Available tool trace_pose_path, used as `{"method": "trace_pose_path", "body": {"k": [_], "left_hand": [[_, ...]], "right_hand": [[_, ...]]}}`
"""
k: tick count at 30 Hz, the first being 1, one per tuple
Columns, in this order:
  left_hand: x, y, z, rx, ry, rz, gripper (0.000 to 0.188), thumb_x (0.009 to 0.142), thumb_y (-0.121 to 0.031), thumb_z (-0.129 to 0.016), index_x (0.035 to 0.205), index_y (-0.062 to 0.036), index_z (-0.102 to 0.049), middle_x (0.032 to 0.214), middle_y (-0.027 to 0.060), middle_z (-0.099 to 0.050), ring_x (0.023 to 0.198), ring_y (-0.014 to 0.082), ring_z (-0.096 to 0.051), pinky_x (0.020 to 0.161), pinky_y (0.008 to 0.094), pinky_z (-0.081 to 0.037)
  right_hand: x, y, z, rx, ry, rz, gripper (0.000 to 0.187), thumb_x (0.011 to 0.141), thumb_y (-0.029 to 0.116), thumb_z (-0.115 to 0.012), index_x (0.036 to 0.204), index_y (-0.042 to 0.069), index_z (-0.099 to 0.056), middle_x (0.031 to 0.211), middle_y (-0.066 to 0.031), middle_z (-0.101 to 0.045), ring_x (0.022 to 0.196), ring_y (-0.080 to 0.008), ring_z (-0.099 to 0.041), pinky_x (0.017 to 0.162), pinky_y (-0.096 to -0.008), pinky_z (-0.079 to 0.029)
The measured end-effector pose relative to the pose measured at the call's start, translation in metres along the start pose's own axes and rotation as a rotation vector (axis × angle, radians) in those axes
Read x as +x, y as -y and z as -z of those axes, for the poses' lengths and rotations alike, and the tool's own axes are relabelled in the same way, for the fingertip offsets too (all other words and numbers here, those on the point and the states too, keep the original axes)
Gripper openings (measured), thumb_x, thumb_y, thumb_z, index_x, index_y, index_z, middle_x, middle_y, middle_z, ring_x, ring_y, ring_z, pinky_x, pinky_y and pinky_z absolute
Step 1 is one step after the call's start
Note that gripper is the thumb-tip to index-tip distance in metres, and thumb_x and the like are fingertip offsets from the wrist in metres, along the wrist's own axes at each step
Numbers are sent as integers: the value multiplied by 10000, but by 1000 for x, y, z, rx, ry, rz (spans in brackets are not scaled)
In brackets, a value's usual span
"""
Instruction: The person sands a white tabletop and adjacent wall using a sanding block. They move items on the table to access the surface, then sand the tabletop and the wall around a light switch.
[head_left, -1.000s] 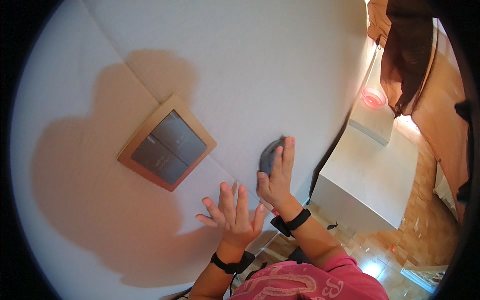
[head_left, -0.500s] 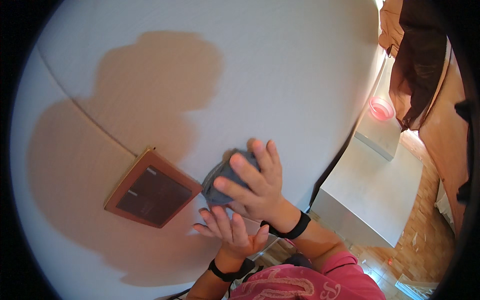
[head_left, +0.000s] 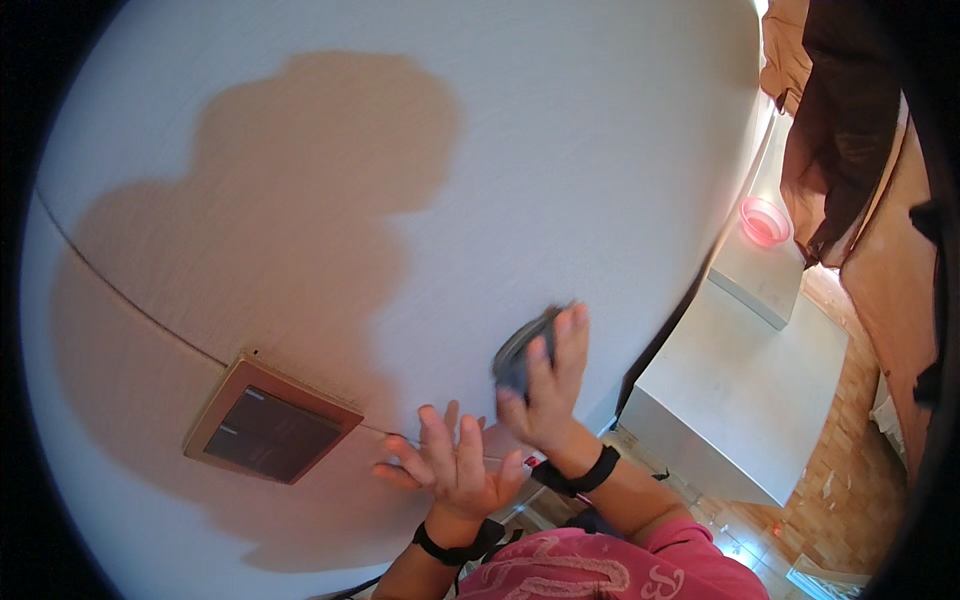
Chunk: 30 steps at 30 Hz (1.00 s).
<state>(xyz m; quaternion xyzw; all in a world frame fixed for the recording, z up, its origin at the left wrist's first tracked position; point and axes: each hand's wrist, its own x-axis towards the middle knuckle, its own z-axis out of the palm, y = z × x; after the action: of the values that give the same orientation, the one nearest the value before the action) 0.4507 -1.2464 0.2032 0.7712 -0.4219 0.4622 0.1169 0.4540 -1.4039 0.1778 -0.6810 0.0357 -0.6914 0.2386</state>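
Observation:
My right hand (head_left: 552,395) presses a folded grey-blue cloth (head_left: 514,362) against the broad white wall (head_left: 600,170). Its fingers lie over the cloth and hide part of it. To the left of it, my left hand (head_left: 458,468) holds nothing, palm turned up and fingers spread, close to the lower part of the wall. Further left, a square panel (head_left: 275,435) with a brown frame and dark centre is fixed on the wall. A thin dark line (head_left: 130,292) runs across the wall to its top edge.
At the right stands a white cabinet (head_left: 735,380). A pink bowl (head_left: 765,222) rests on a white ledge beyond it. Brown curtains (head_left: 845,130) hang at the far right, above a wood-patterned floor (head_left: 860,450). My shadow (head_left: 300,170) falls on the wall.
My right hand has moved the cloth to the right along the wall, away from the framed panel. My left hand stays open near the same place. The panel appears lower and further left.

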Motion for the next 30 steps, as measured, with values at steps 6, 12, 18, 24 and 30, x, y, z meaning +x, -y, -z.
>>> {"method": "trace_pose_path", "body": {"k": [6, 12, 18, 24, 30], "left_hand": [[2, 1, -1, 12, -8, -36, 752, 975, -574, -459, 1526, -67, -389, 1626, 264, -244, 1519, 511, 31, 1127, 665, 178], [6, -4, 5, 83, 26, -48, 752, 977, -570, -445, 1500, -32, -407, 1615, 255, -282, 1528, 490, 26, 1142, 649, 164], [-6, 9, 15, -254, -21, -20, 778, 966, -557, -490, 1523, -31, -358, 1590, 321, -273, 1530, 490, -19, 1162, 624, 141], [4, 32, 51, -215, -104, 52, 828, 932, -551, -550, 1548, -54, -309, 1610, 324, -208, 1521, 502, -63, 1175, 636, 83], [-4, 53, 59, -367, -252, 121, 835, 930, -522, -580, 1560, -49, -300, 1603, 364, -172, 1524, 506, -11, 1176, 615, 98]], "right_hand": [[2, -1, -3, -38, 85, 236, 566, 976, 448, -535, 1516, 293, -460, 1628, -107, -326, 1495, -457, -258, 1187, -628, -184], [11, -24, 7, -62, -7, -27, 633, 982, 342, -541, 1567, 176, -366, 1620, -218, -280, 1475, -508, -252, 1181, -625, -198], [-2, 14, -4, -39, 45, 39, 666, 942, 216, -579, 1565, 128, -361, 1624, -244, -248, 1471, -524, -243, 1164, -637, -218], [46, 62, -17, 23, 51, 147, 642, 868, 174, -677, 1482, 123, -496, 1594, -207, -348, 1459, -504, -295, 1149, -641, -234], [115, 98, -27, 66, -4, 173, 486, 896, 107, -650, 1379, 93, -606, 1534, -207, -445, 1467, -450, -323, 1162, -579, -256]]}}
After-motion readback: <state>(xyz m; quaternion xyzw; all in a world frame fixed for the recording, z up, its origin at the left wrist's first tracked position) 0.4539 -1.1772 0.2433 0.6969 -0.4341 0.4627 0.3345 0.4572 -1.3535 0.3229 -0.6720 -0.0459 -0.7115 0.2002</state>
